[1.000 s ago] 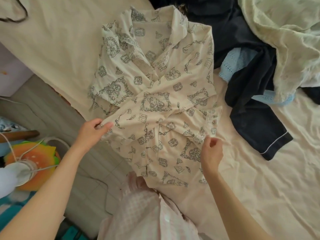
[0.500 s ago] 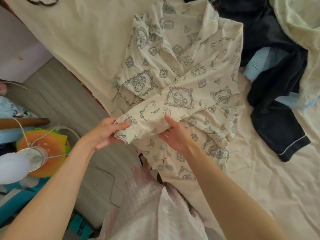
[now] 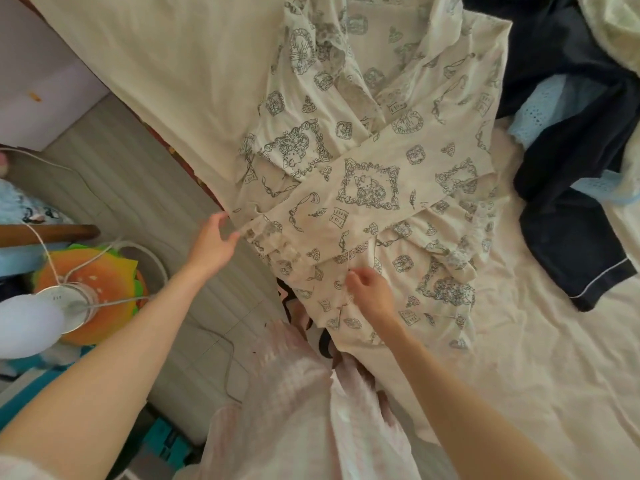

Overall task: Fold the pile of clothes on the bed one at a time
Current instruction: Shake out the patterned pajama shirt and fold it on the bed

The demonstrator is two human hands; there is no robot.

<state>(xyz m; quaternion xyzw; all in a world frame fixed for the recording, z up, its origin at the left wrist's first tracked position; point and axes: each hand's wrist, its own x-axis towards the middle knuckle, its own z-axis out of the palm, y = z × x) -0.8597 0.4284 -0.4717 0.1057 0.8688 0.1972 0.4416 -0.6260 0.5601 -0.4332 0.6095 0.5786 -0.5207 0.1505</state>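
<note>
Pinching the frilled cuff [image 3: 268,233] at its outer edge, the fingers of the left hand [image 3: 213,244] close lightly on the fabric, thumb above and fingertips beneath, though the contact is slight and hard to confirm. The right hand [image 3: 369,294] sits just inward of it, its fingers curled down and gathered on the front of the shirt [image 3: 377,188], apparently nipping a small fold of cloth near the hem.

Beyond both hands the cream printed shirt lies face up on the bed [image 3: 173,64], collar at the far end away from the fingers. One sleeve [image 3: 363,199] already crosses the chest diagonally toward the left hand, and the other seems tucked in on the right side, so the sleeve folding looks nearly done. Judging from this, the bottom still has to be brought up to the collar before this piece is finished.

Farther off to the right of the fingers, well apart from the shirt's hem, a heap of dark navy clothes [image 3: 571,202], pale blue lace [image 3: 540,112] and a light green piece [image 3: 613,26] waits unfolded, so most of the pile remains.
</note>
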